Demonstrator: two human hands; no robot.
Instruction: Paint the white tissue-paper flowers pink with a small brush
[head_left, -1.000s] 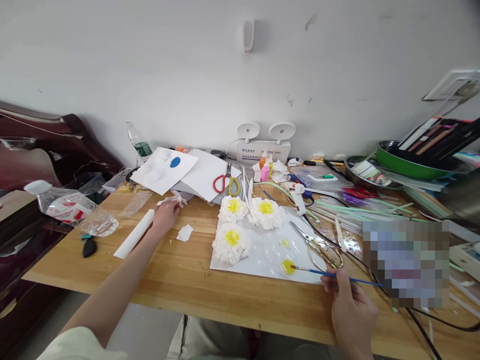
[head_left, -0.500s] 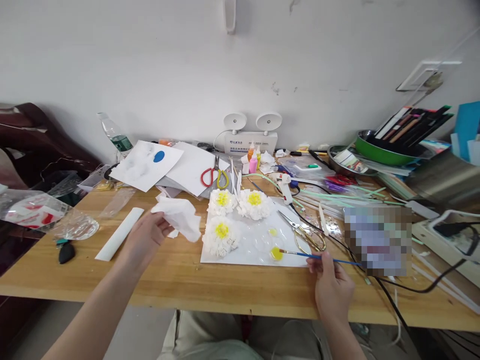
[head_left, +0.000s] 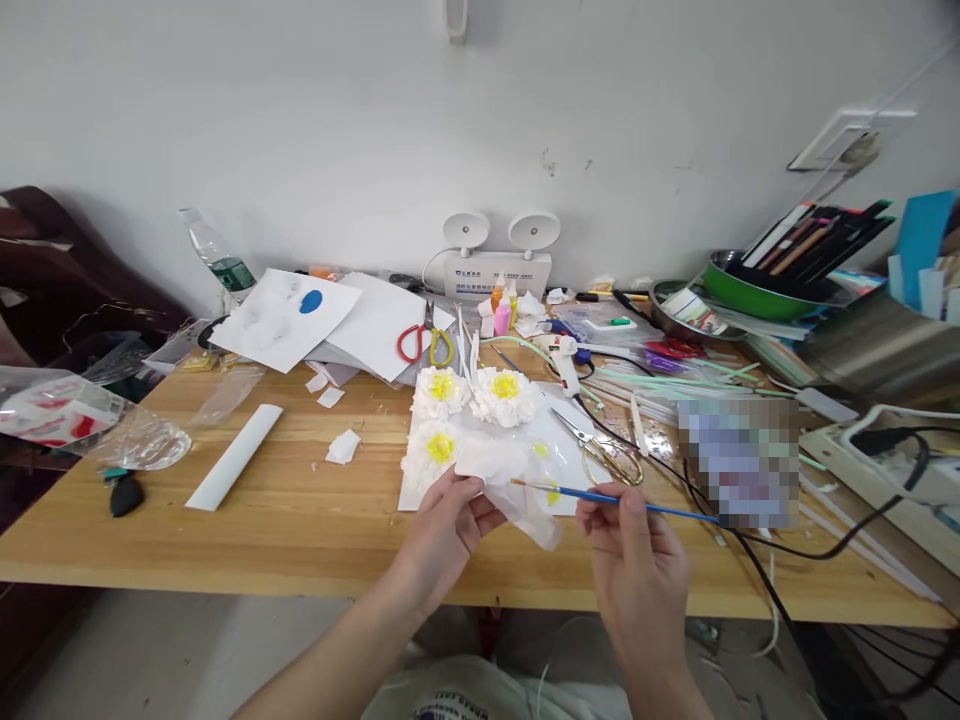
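Nearest, holding a white tissue [head_left: 525,510] in the left hand [head_left: 450,525], grip clamped on its crumpled edge, raised just off the counter [head_left: 300,530] to meet the bristles. Pinching a blue paintbrush [head_left: 622,497] in the right hand [head_left: 637,560], grip closed on the handle, tip laid against the tissue. Just beyond, keeping yellow-centred paper flowers [head_left: 506,395] on a white board [head_left: 412,495], apart from the brush tip; gold scissors [head_left: 611,460] alongside.
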